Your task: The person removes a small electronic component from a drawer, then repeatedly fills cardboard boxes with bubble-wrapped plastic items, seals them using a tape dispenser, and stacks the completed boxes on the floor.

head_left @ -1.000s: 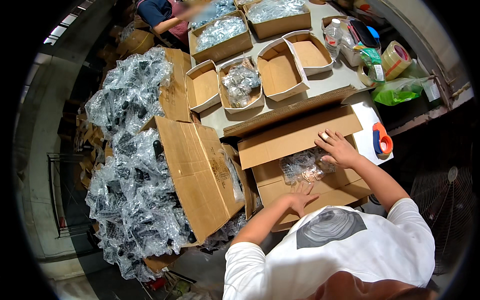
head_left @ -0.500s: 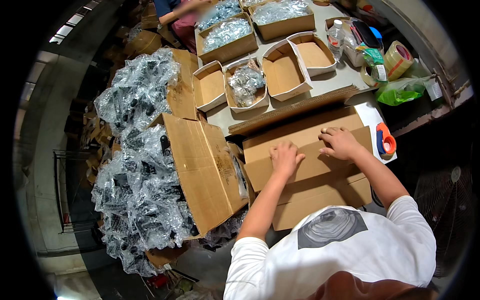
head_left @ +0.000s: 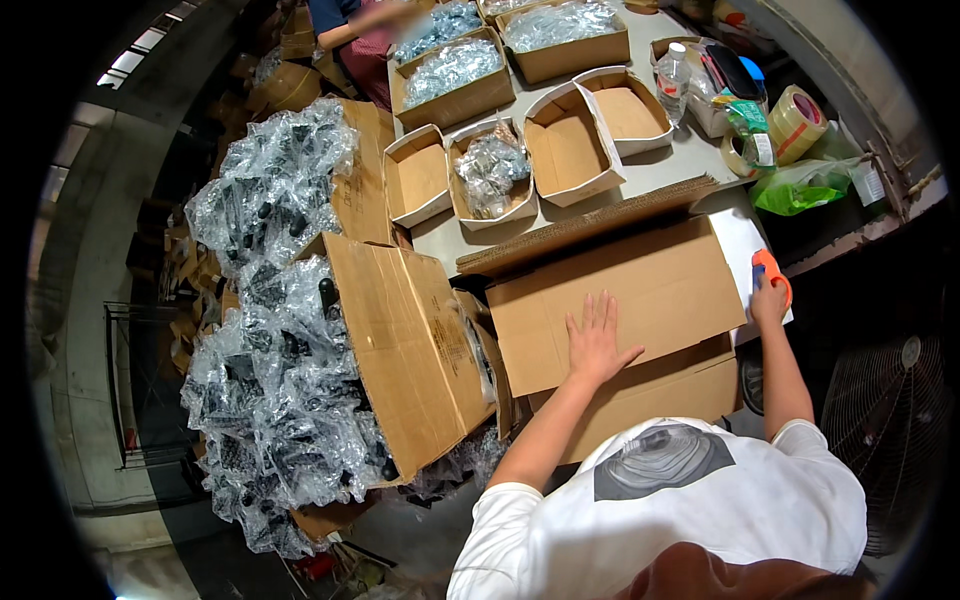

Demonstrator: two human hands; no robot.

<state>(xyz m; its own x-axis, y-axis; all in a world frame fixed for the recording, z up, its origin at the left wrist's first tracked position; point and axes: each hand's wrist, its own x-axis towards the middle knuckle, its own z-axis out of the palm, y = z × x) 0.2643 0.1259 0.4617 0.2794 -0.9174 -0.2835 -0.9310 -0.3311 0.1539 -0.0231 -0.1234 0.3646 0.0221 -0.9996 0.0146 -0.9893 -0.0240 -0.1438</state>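
A brown cardboard box (head_left: pixel 660 285) lies before me at the table's near edge, its broad top flaps folded down flat. Pressed on these flaps, my left hand (head_left: pixel 598 348) is open with fingers spread. To the right of the box, my right hand (head_left: pixel 769 300) is closed around an orange and blue tape dispenser (head_left: pixel 768 259). The dispenser rests by a white surface at the table's right edge. Another cardboard flap (head_left: pixel 650 390) hangs toward my body below the left hand.
Upright cardboard (head_left: pixel 590 225) stands behind the box. Beyond it are small open trays (head_left: pixel 570 145), a bottle (head_left: pixel 672 82) and tape rolls (head_left: pixel 797 122). Bubble-wrapped items (head_left: pixel 280 370) heap at left beside an open carton (head_left: pixel 415 350). A fan (head_left: pixel 885 420) stands right; another person's arm (head_left: pixel 350 30) shows far left.
My right hand has left the cardboard and moved right to take hold of the tape dispenser. The box flap has come down flat, and my left hand has spread out on it.
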